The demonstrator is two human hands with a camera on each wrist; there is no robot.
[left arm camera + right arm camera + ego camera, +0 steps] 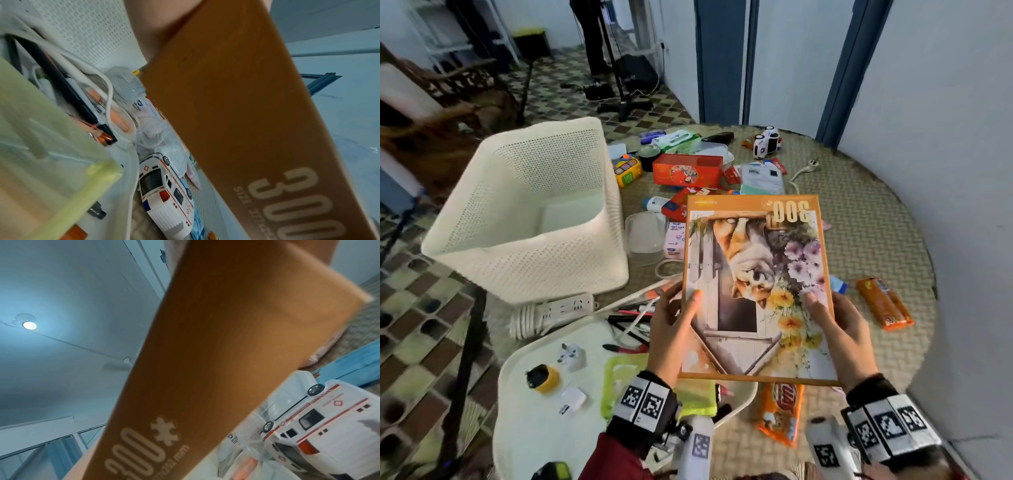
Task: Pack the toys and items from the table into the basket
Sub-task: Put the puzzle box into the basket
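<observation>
Your left hand [674, 329] and right hand [840, 337] clamp the puzzle box [755, 287]; flat, it may catch the basket [527, 212] rim at the table's left edge.

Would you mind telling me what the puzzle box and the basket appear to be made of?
Puzzle box: most likely printed cardboard with a slightly glossy face; it has flat orange sides, crisp edges and a printed picture with "300". Basket: probably moulded plastic, matt off-white; its walls are stiff and covered in rows of small regular perforations, with rounded corners.
</observation>
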